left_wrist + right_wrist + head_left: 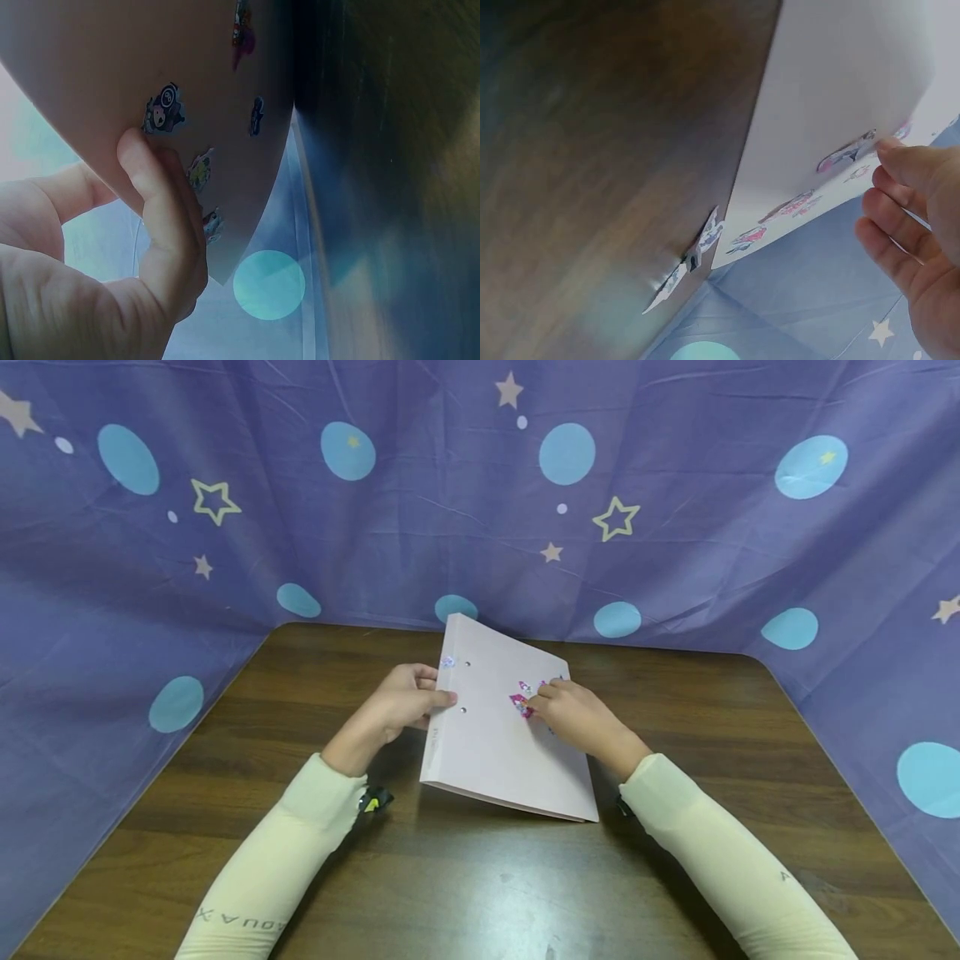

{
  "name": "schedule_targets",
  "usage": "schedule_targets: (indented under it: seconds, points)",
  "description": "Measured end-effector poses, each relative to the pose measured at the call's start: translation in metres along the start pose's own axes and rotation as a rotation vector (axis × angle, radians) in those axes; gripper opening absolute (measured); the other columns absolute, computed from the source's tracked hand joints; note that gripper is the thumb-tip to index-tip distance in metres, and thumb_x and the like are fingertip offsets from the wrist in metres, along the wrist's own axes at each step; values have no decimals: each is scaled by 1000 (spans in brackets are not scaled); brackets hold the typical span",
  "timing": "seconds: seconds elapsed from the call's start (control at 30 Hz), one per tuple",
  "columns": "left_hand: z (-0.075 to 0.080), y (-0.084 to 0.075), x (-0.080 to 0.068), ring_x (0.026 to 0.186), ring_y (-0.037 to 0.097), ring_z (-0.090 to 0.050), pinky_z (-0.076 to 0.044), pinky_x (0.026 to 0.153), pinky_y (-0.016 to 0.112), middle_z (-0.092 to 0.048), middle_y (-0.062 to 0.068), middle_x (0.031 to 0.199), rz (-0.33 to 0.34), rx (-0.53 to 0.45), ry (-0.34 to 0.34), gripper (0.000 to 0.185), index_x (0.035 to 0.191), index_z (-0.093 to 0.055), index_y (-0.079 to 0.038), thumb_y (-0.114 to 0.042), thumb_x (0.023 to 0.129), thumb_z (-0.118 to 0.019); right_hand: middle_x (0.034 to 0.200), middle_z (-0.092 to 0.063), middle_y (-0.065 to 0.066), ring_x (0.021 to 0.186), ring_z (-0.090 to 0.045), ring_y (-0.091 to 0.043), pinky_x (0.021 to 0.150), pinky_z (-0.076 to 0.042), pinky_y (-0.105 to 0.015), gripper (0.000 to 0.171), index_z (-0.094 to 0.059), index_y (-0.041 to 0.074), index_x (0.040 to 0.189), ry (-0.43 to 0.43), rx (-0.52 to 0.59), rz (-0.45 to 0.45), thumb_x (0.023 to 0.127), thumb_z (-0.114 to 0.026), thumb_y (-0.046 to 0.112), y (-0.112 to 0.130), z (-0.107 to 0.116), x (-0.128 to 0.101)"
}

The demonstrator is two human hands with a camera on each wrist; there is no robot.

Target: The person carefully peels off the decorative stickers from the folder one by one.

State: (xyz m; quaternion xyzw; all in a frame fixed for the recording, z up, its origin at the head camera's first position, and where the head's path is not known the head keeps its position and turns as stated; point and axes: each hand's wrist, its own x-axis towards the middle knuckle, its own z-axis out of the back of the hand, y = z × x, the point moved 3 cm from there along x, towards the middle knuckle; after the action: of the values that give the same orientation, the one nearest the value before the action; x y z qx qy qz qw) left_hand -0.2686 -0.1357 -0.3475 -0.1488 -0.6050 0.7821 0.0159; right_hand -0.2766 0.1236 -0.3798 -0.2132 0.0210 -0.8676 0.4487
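A white ring binder (498, 739) with two rivets by its spine stands tilted, its lower right edge close to the table and its spine side raised. My left hand (410, 697) grips the spine, thumb on the front and fingers behind. In the left wrist view, those fingers press a back cover bearing several cartoon stickers (163, 110). On the front cover, my right hand (573, 714) pinches at a small pink sticker (521, 704) with thumb and forefinger. The right wrist view shows the thumb tip at the end of a sticker (847, 152), other fingers bent loosely.
More stickers (791, 206) lie along the cover toward its far edge. Some cut-out stickers (682, 262) rest on the table beside the binder. A brown wooden table (300, 693) spreads around, and a purple curtain (465, 510) with stars and dots encloses its back and sides.
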Motion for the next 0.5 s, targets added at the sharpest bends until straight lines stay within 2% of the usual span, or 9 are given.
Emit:
schedule_targets:
  seconds: [0.23,0.4,0.5]
  points:
    - [0,0,0,86,23,-70,-64,71,39,-65,20,115,12,-3,-4,44,131,-51,9,-3,94,-71,85,-69,-6,80,-63,-24,79,-56,-38,8,-72,7,88,-1,-24,-4,93,-76,12,1,4,2]
    - [0,-1,0,87,24,-70,-64,72,40,-65,21,116,13,1,-8,44,130,-51,9,-3,94,-71,86,-70,-4,79,-61,-22,78,-55,-38,8,-73,9,87,13,92,-86,95,-73,9,-1,6,3]
    - [1,-1,-1,86,23,-70,-64,72,40,-65,20,115,14,1,-10,43,130,-51,9,-3,94,-71,83,-66,-2,76,-57,-20,71,-52,-36,10,-71,10,86,30,170,-152,96,-71,8,-3,6,4]
